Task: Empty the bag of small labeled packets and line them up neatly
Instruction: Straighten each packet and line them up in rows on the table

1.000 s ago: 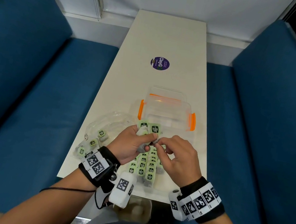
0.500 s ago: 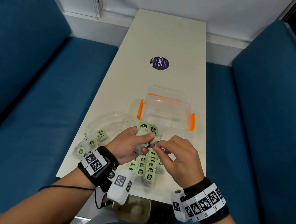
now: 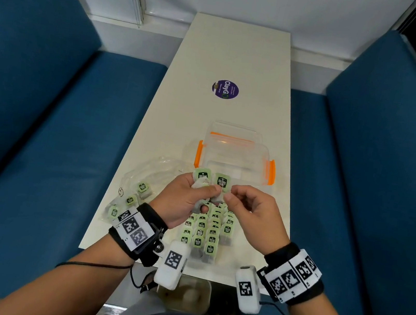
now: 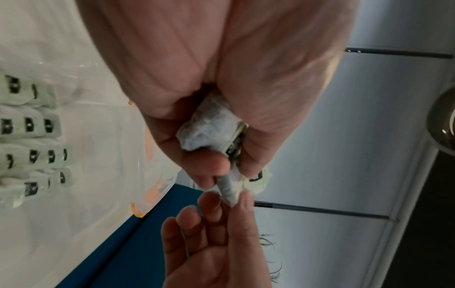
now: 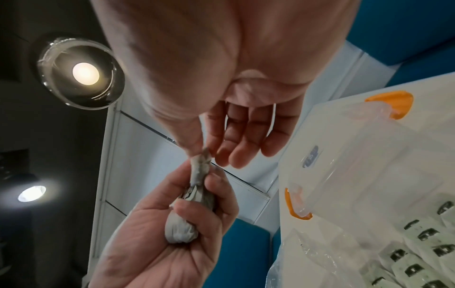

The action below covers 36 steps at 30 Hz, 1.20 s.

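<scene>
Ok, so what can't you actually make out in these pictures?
- Head view: the left hand covers the far end of the lined-up green-labelled packets.
- Head view: label print is too small to read.
- Left wrist view: the crumpled clear plastic bag is mostly cut off; packets inside uncountable.
- Right hand: its pinch is hidden in head view.

white table (image 3: 234, 52) bears packets (image 3: 205, 234), bag (image 3: 143, 182), clear box (image 3: 234, 156), sticker (image 3: 225, 89).

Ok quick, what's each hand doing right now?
Left hand: grips a bunch of packets.
Right hand: thumb and forefinger pinch the end of one packet in that bunch.
</scene>
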{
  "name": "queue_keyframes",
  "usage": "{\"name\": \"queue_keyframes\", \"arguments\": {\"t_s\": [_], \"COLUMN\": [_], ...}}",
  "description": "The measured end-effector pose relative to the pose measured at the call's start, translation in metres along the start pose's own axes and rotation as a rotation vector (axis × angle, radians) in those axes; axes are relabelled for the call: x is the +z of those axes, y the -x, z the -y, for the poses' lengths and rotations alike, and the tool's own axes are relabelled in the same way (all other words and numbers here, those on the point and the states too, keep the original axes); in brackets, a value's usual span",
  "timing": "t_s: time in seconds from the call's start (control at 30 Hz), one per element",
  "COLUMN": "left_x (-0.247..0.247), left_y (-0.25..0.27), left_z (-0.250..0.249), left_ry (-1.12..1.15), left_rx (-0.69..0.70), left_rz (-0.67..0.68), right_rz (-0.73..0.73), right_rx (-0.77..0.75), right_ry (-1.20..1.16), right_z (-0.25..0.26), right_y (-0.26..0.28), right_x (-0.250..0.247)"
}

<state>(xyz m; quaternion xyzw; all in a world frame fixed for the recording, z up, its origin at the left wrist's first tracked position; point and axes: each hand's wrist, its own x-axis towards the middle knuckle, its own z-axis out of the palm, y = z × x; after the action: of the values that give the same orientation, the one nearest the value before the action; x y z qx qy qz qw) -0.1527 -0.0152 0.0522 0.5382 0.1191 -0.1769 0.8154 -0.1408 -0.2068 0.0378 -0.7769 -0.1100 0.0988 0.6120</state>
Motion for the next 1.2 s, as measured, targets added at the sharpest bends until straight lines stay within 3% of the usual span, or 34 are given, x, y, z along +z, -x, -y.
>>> {"name": "queue_keyframes", "arguments": {"t_s": [0.17,0.33,0.47,0.73,1.03,1.2], "left_x": [0.002,0.003,0.006,0.012,0.012,0.007], "left_y": [0.002,0.002,0.004,0.004,-0.001,-0.008], "left_z": [-0.002,-0.001,0.001,0.008,0.009,0.014], "left_ry": [-0.075,-0.081,-0.104,-0.015,0.079,0.015], "left_rx": [0.019,0.02,0.048,0.006,-0.058,0.003], "left_rz": [0.002,-0.06,-0.031,-0.088,-0.049,-0.112], "right_rz": [-0.023,0.053,0.001,-0.021,-0.041,-0.011], "right_rx": [0.017,0.005,0.006,0.045,0.051,0.151], "right_ry": [-0.008,-0.074,-0.056,-0.074,-0.116,-0.253], "right_z": [-0.003,0.008,0.004,0.001,0.001,-0.005], "right_y": [0.0,0.005,0.005,0.004,0.004,0.005], "right_x": [-0.001,0.003,0.006,0.008,0.007,0.002]}}
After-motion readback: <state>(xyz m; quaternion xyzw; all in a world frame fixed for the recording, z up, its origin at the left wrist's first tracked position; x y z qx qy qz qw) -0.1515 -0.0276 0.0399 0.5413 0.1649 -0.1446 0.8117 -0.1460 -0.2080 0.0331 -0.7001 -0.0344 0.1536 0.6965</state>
